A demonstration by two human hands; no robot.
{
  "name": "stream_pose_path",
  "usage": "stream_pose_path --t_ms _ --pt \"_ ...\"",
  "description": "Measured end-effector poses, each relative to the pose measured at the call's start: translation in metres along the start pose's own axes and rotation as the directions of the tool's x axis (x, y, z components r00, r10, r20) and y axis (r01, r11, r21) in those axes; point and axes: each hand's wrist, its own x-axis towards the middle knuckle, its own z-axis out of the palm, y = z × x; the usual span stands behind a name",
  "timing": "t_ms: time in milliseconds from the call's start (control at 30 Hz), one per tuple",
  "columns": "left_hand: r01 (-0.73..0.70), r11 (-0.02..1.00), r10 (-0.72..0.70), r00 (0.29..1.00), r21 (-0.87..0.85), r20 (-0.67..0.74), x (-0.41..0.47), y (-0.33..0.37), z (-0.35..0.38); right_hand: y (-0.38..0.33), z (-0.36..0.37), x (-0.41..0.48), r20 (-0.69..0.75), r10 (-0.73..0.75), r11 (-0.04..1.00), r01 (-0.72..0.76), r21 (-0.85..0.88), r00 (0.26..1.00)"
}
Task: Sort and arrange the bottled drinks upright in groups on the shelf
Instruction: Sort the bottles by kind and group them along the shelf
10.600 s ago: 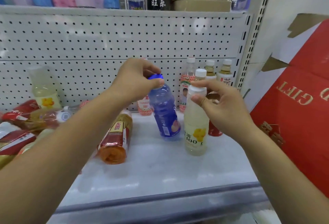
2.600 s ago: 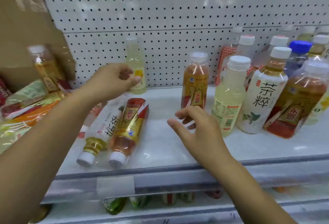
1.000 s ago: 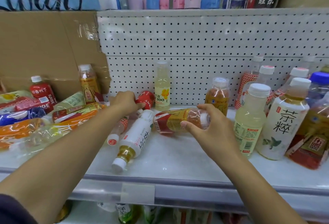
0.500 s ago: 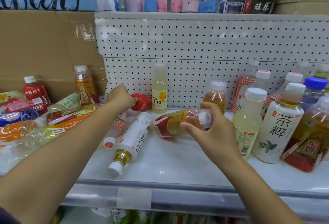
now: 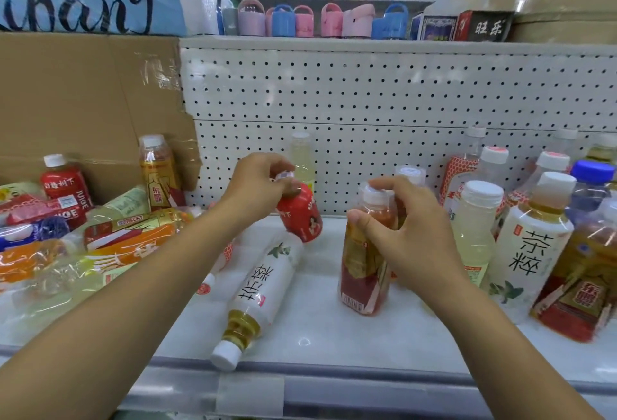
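My left hand (image 5: pixel 257 182) grips the cap end of a small red juice bottle (image 5: pixel 300 214), which is lifted and tilted above the white shelf (image 5: pixel 317 329). My right hand (image 5: pixel 405 236) holds an amber tea bottle (image 5: pixel 362 262) with a red and gold label by its neck, nearly upright on the shelf. A white tea bottle (image 5: pixel 255 289) lies on its side between my arms, cap toward the front edge. Upright bottles stand grouped at the right, among them a pale yellow bottle (image 5: pixel 474 229) and a white tea bottle (image 5: pixel 527 246).
A heap of lying bottles (image 5: pixel 83 239) fills the left side in front of a cardboard sheet (image 5: pixel 83 102). A red juice bottle (image 5: pixel 65 186) and an amber bottle (image 5: pixel 158 172) stand there. A pale yellow bottle (image 5: pixel 302 159) stands by the pegboard back wall (image 5: pixel 367 102).
My right hand has turned the amber bottle from lying to nearly upright. My left hand has lifted the red juice bottle off the shelf and swung it toward upright.
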Motion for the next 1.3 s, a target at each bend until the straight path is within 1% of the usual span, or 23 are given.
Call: stream_pose_path --t_ms 67,133,267,333,400,467,533,567,633,667,733,800,833,900,967,1067,1133,1200,1300 --pt "-0.034 0.998 0.037 0.998 -0.046 0.060 -0.001 0.010 0.009 0.002 -0.004 0.003 0.038 0.017 1.000 -0.016 -0.020 0.999" --pt "-0.061 0.995 0.071 0.991 -0.084 0.117 -0.002 0.019 0.020 0.005 -0.007 0.004 0.032 0.013 0.999 -0.012 -0.044 0.999" --pt "-0.130 0.988 0.145 0.960 -0.081 0.237 -0.008 0.030 0.042 0.015 -0.006 -0.001 -0.084 -0.030 0.996 0.022 -0.091 0.996" --pt "-0.125 0.987 0.148 0.947 -0.099 0.283 -0.012 0.031 0.048 0.019 -0.002 -0.009 -0.181 -0.095 0.987 0.069 -0.143 0.979" --pt "-0.101 0.985 0.140 0.944 -0.142 0.298 -0.018 0.032 0.048 0.018 0.006 -0.023 -0.297 -0.188 0.970 0.129 -0.207 0.936" --pt "-0.080 0.980 0.129 0.952 -0.183 0.276 -0.024 0.030 0.042 0.014 0.016 -0.039 -0.378 -0.269 0.951 0.182 -0.251 0.886" --pt "-0.036 0.984 0.074 0.972 -0.172 0.221 -0.033 0.023 0.029 0.008 0.028 -0.054 -0.380 -0.314 0.944 0.243 -0.224 0.870" --pt "-0.009 0.989 0.035 0.984 -0.150 0.176 -0.038 0.017 0.021 0.005 0.035 -0.060 -0.336 -0.317 0.946 0.271 -0.178 0.887" --pt "0.070 0.991 -0.062 0.996 -0.112 0.066 -0.052 -0.001 0.005 -0.003 0.051 -0.073 -0.167 -0.284 0.959 0.278 -0.056 0.944" --pt "0.118 0.987 -0.118 0.993 -0.105 0.009 -0.061 -0.010 -0.004 -0.007 0.059 -0.078 -0.071 -0.252 0.968 0.253 -0.002 0.965" --pt "0.217 0.972 -0.225 0.969 -0.091 -0.098 -0.082 -0.028 -0.016 -0.012 0.077 -0.089 0.098 -0.205 0.978 0.200 0.058 0.974" --pt "0.292 0.955 -0.296 0.940 -0.052 -0.168 -0.102 -0.042 -0.023 -0.014 0.088 -0.096 0.250 -0.214 0.976 0.199 0.086 0.944" --pt "0.324 0.946 -0.322 0.928 -0.019 -0.188 -0.109 -0.048 -0.024 -0.014 0.091 -0.096 0.339 -0.225 0.974 0.201 0.103 0.914" --pt "0.362 0.928 -0.339 0.918 0.086 -0.204 -0.115 -0.057 -0.025 -0.017 0.092 -0.092 0.508 -0.241 0.971 0.209 0.121 0.827" --pt "0.356 0.905 -0.316 0.929 0.232 -0.192 -0.114 -0.067 -0.025 -0.020 0.090 -0.085 0.611 -0.246 0.968 0.219 0.119 0.752" --pt "0.364 0.808 -0.329 0.931 0.464 -0.158 -0.109 -0.082 -0.029 -0.024 0.092 -0.080 0.677 -0.282 0.947 0.309 0.084 0.680" --pt "0.373 0.770 -0.354 0.925 0.518 -0.141 -0.107 -0.089 -0.033 -0.025 0.097 -0.076 0.693 -0.299 0.926 0.375 0.045 0.656" --pt "0.346 0.758 -0.356 0.930 0.553 -0.095 -0.104 -0.092 -0.036 -0.026 0.102 -0.071 0.688 -0.298 0.918 0.396 0.016 0.662" --pt "0.301 0.738 -0.357 0.934 0.604 -0.028 -0.103 -0.093 -0.037 -0.026 0.108 -0.069 0.664 -0.325 0.912 0.408 0.034 0.673"
